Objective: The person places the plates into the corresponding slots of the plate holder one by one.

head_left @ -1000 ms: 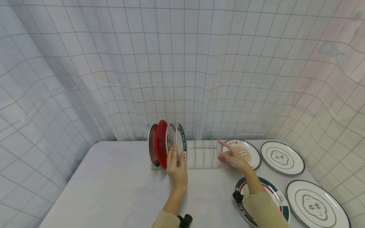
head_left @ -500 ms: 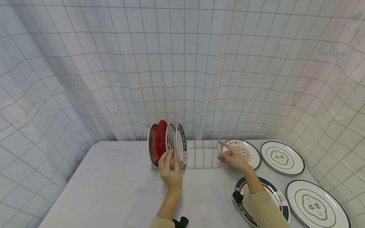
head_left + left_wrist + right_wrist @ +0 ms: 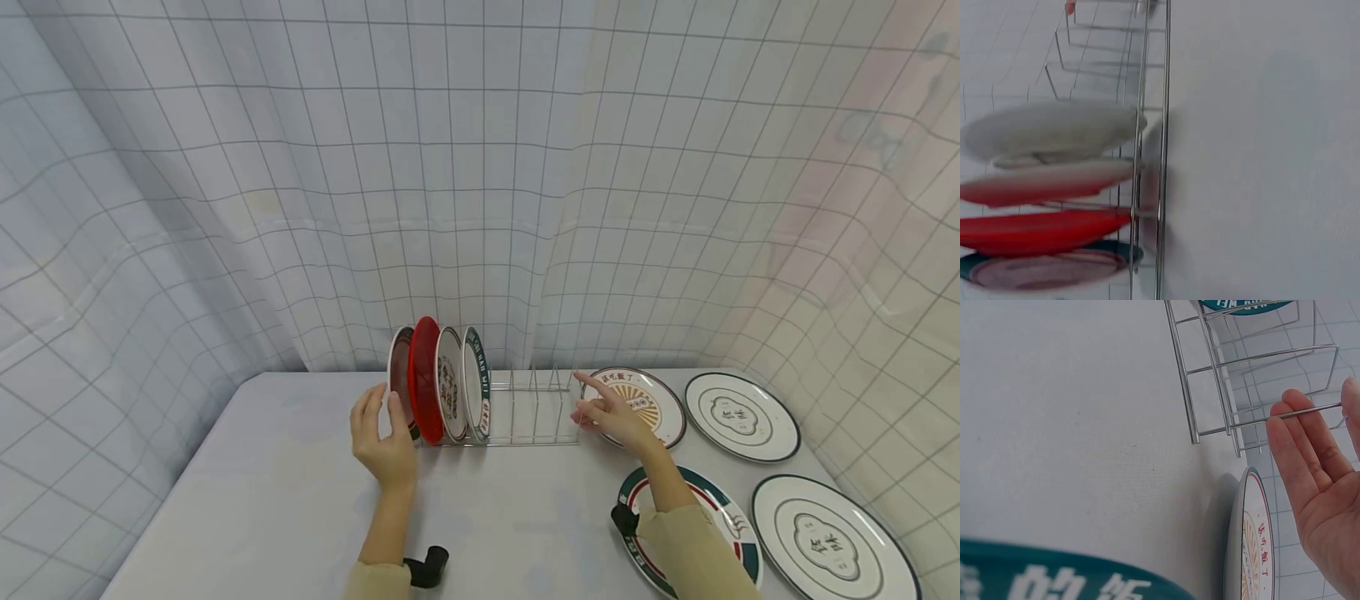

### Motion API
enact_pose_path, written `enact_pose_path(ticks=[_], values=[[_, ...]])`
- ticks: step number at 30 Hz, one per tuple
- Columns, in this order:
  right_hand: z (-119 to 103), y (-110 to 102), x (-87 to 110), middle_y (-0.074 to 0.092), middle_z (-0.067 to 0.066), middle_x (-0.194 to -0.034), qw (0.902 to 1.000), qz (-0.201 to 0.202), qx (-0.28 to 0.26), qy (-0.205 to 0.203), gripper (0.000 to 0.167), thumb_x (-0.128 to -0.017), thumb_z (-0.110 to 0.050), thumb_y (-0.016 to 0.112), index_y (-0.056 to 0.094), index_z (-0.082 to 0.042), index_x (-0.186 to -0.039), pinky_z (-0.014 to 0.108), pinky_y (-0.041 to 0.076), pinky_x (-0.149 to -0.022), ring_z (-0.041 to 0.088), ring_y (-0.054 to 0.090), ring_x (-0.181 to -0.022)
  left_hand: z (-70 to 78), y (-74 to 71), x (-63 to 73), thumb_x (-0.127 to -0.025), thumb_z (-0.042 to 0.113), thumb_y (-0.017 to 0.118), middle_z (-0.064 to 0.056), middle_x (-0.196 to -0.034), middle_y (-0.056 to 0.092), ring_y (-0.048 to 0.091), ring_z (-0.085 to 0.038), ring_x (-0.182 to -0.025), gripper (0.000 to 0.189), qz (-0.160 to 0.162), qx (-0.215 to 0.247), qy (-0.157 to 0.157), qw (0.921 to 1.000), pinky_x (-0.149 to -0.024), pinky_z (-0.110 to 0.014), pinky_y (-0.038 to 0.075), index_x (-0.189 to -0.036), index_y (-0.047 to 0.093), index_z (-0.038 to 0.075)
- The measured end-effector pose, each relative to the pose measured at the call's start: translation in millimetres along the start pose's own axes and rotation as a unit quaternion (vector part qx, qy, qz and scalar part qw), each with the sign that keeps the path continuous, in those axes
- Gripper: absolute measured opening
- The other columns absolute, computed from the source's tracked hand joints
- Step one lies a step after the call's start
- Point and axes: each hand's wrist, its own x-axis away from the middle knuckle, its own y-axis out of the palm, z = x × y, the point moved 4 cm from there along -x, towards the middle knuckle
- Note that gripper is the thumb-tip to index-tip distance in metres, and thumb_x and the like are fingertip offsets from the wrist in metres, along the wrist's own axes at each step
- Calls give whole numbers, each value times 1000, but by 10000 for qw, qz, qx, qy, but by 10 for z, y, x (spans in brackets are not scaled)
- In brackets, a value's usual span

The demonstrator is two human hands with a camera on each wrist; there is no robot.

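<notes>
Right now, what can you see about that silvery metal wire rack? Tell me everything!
The silvery metal wire rack stands on the white, flat tabletop. Thin rods form long rails and upright dividers. Four round, glossy plates stand in its left part, none in its right. The right hand holds its right-end wire.

The rack is shiny metal wire; the red plate looks smooth and glossy; the white plates have a smooth sheen; the tabletop looks smooth, matt; the backdrop resembles creased cloth; the right sleeve, matt cloth.
</notes>
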Motion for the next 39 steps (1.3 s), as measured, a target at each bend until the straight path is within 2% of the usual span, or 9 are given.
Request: enact_pose_path(ticks=[3, 7, 11, 15, 17, 23, 27, 31, 39], values=[[62, -9, -27, 58, 31, -106, 10000, 11, -14, -19, 60, -94, -24, 50, 21, -18, -146, 36, 50, -86, 22, 60, -95, -198, -72, -126, -71, -23, 60, -26, -85, 61, 55, -23, -78, 25, -351, -38, -158, 9993, -76, -15, 44, -93, 64, -13], [71, -10, -27, 57, 31, -105, 10000, 18, -17, -69, 61, -94, -26, 51, 22, -19, -146, 35, 50, -85, 26, 60, -96, -496, -140, -216, -79, -14, 59, -27, -85, 61, 55, -8, -77, 27, -1424, -110, -683, 9874, -73, -10, 44, -106, 61, -13], [66, -13, -17, 57, 32, -105, 10000, 35, 4, -54, 60, -94, -26, 51, 22, -20, -146, 35, 50, -85, 27, 60, -96, -775, -147, -213, -83, -7, 60, -27, -85, 62, 55, 0, -75, 34, -2586, 41, -1397, 9558, -69, -7, 44, -116, 57, -9], [44, -10, -11, 57, 32, -105, 10000, 21, 13, -40, 59, -94, -24, 50, 22, -20, -146, 36, 50, -86, 24, 60, -95, -967, -127, -176, -85, -3, 59, -26, -84, 63, 59, -1, -70, 37, -3266, 457, -2078, 9209, -65, -12, 50, -122, 55, -6], [0, 2, 3, 57, 33, -105, 10000, 9, -26, -13, 59, -95, -21, 49, 21, -17, -146, 38, 50, -86, 28, 59, -97, -1022, -121, -159, -85, -3, 59, -26, -84, 63, 61, -1, -69, 37, -3422, 661, -2247, 9100, -65, -18, 53, -122, 54, -7], [-187, 46, 82, 56, 34, -104, 10000, -18, -11, 49, 57, -96, -13, 46, 19, -11, -146, 42, 49, -88, 37, 56, -100, -1081, -110, -124, -84, -7, 58, -25, -82, 62, 62, -4, -67, 36, -3583, 935, -2376, 8980, -64, -26, 55, -119, 55, -10], [-228, 55, 101, 55, 36, -106, 10000, -10, 52, 54, 57, -96, -14, 46, 19, -10, -146, 41, 49, -87, 33, 58, -99, -1094, -106, -96, -84, -9, 57, -8, -79, 64, 62, -4, -66, 35, -3631, 1139, -2512, 8900, -63, -21, 54, -119, 53, -14], [-237, 60, 105, 54, 37, -107, 10000, -18, 85, 40, 57, -96, -14, 46, 19, -9, -146, 42, 48, -88, 35, 57, -99, -1094, -110, -81, -84, -11, 55, 7, -79, 63, 62, -3, -66, 35, -3627, 1361, -2592, 8847, -62, -19, 54, -119, 51, -16], [-248, 60, 114, 54, 37, -107, 9999, 11, 113, -10, 57, -96, -14, 45, 19, -8, -146, 43, 48, -88, 37, 57, -99, -1079, -91, -90, -85, -10, 54, 9, -77, 65, 62, -3, -66, 33, -3641, 1582, -2697, 8773, -62, -20, 54, -118, 52, -17]])
